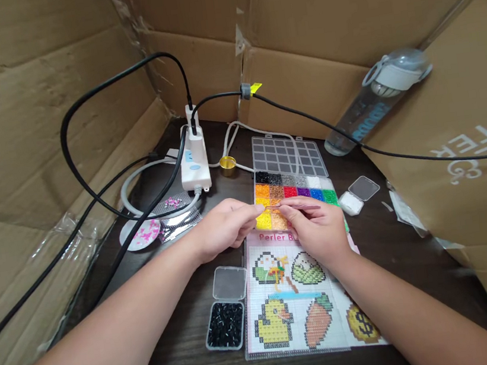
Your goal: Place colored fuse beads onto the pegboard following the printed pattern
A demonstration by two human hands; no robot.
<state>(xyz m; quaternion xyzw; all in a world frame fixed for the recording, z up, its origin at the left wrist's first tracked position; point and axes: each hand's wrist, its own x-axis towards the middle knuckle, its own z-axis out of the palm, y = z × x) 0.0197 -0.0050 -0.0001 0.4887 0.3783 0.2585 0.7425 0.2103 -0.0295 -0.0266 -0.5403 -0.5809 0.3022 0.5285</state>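
Note:
My right hand grips slim pinkish-metal tweezers between thumb and fingers, their tips pointing left. My left hand is closed, thumb and forefinger meeting close to those tips; anything tiny between them is too small to make out. Both hands hover over the near end of an open compartment box of coloured beads. Below it lies a pattern sheet with a duck, a carrot and other pixel pictures under a clear layer. A small open case of black beads stands left of the sheet.
A white power strip with black cables stands behind my left hand. Near it are a gold cup and a white dish of pink beads. A small white case and a tilted bottle are at right. Cardboard walls surround the table.

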